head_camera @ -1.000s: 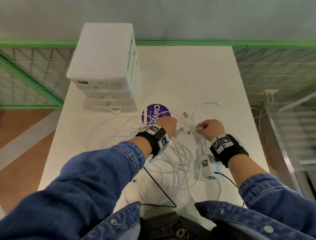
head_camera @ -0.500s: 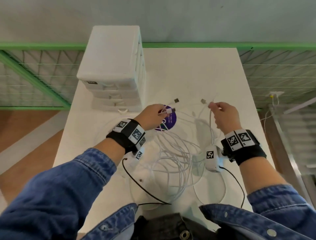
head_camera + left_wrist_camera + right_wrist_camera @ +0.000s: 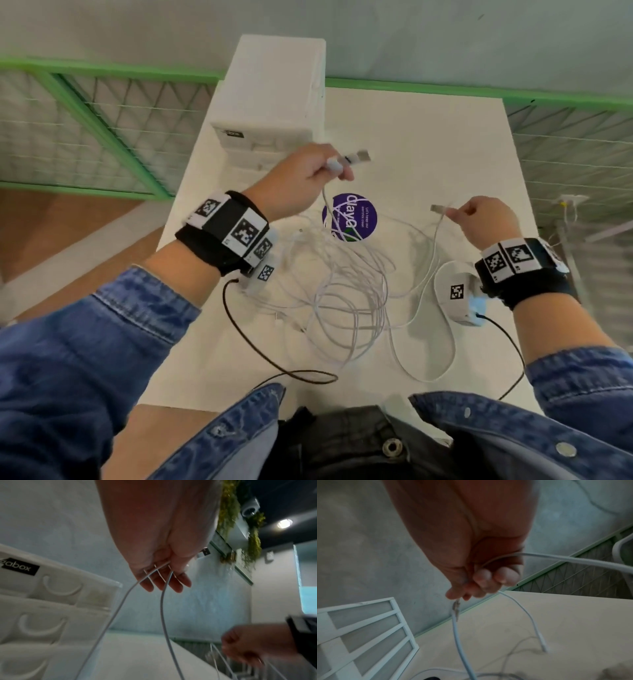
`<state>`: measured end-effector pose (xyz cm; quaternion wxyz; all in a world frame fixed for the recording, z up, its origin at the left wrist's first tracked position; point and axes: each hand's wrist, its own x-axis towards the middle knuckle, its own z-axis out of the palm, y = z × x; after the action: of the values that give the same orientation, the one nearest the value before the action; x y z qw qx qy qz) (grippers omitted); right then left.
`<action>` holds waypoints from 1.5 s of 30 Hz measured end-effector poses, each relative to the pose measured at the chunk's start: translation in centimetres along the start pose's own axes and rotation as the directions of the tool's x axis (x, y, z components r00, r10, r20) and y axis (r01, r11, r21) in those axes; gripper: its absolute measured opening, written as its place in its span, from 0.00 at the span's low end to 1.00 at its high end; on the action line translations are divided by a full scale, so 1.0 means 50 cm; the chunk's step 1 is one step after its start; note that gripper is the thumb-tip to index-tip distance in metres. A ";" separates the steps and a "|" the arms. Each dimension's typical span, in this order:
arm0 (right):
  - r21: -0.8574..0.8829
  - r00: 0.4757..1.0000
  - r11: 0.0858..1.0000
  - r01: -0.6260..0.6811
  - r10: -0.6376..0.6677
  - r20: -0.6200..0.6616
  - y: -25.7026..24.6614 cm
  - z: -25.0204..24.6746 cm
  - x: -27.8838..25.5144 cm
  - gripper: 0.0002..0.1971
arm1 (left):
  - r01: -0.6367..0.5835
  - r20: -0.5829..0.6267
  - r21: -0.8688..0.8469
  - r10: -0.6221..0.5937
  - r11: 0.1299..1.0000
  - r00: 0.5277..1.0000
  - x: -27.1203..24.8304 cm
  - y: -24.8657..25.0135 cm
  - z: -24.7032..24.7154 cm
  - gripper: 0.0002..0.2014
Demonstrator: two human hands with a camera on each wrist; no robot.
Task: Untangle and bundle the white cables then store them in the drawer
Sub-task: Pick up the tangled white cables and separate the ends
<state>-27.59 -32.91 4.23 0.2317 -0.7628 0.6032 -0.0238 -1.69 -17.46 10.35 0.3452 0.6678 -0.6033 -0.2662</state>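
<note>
Both arms reach forward in denim sleeves, banded at the wrists. The left hand [image 3: 301, 178] is raised, fingers curled in a pinch; the right hand [image 3: 486, 219] is lower, fist-like, also pinching.

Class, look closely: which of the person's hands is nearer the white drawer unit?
Left. The left hand is raised just in front of the drawer unit; the right hand is farther off, across the table.

White surface [image 3: 428, 144] pushed up against a pale grey-green wall [image 3: 445, 41], with a green-framed wire mesh railing [image 3: 102, 130] running behind it on both sides. Wood-tone floor [image 3: 51, 233] off to the left. Dark ceiling with a round spotlight [image 3: 284, 523] and hanging greenery [image 3: 228, 507] (left wrist view only).
</note>
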 end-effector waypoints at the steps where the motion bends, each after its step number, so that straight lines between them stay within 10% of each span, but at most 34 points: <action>1: -0.025 1.000 1.000 0.000 0.000 0.008 0.002 0.005 -0.004 0.17 | 0.004 0.058 0.022 -0.005 1.000 0.998 -0.016 -0.008 0.014 0.12; 6: 0.050 0.993 0.998 -0.045 0.050 -0.105 0.014 0.008 -0.018 0.20 | 0.127 0.199 0.021 -0.129 0.992 0.971 -0.064 -0.061 0.058 0.13; 14: 0.351 0.984 0.933 0.083 -0.020 -0.178 -0.012 0.033 -0.059 0.18 | 0.178 -0.017 -0.230 -0.187 0.957 0.982 -0.067 -0.075 0.048 0.14; 18: 0.227 0.992 0.967 0.111 -0.096 -0.079 -0.030 0.039 -0.094 0.18 | 0.213 -0.047 -0.230 -0.229 0.950 0.972 -0.090 -0.072 0.064 0.09; 23: -0.165 0.992 0.986 -0.034 0.053 0.115 -0.041 0.029 -0.108 0.27 | 0.169 0.122 -0.015 -0.166 0.985 0.979 -0.137 -0.083 0.059 0.13; 36: -0.077 0.999 0.997 -0.033 0.033 0.006 -0.045 0.091 -0.184 0.19 | -0.267 0.541 0.698 -0.245 0.664 0.805 -0.264 -0.166 0.120 0.19; 45: -0.013 0.988 0.989 0.147 -0.146 0.057 -0.062 0.160 -0.215 0.18 | -0.018 0.380 0.801 -0.485 0.599 0.787 -0.330 -0.161 0.216 0.14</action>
<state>-25.15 -19.81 0.91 0.2395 -0.8073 0.5392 -0.0143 -7.19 -2.37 -3.66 -0.2080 0.7157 -0.6319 -0.2126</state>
